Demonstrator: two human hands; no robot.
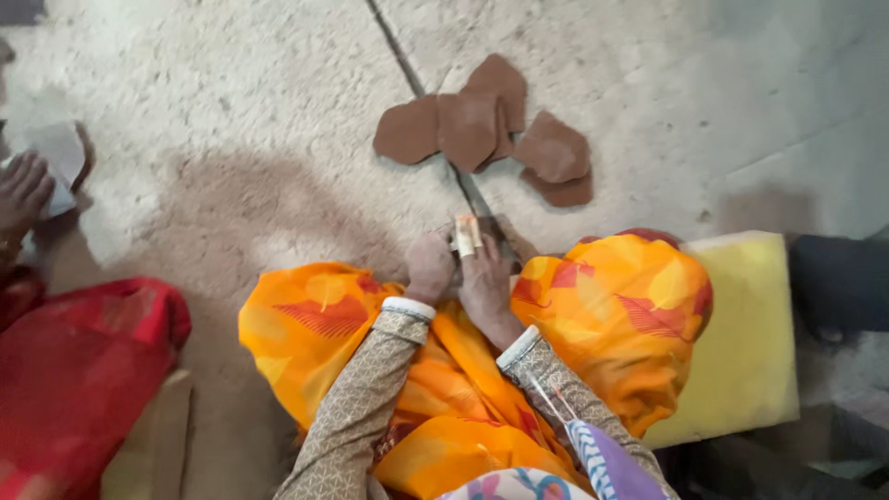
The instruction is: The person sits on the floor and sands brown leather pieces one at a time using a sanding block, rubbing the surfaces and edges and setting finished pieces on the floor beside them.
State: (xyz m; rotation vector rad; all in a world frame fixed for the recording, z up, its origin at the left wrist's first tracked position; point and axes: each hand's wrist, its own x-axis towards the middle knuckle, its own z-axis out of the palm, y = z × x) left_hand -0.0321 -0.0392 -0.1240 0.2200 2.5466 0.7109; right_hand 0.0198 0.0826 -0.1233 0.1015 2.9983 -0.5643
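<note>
Off to the left another person's foot (20,193) rests on the concrete floor (231,111) beside red cloth (79,370). The seated person's left hand (430,266) and right hand (485,282) are pressed together, closed on a small pale roll (466,236) low over the floor. I'd say they're working it between the fingers. Brown flat pieces (486,130) lie just beyond; a yellow foam pad (741,333) sits rightward.
</note>
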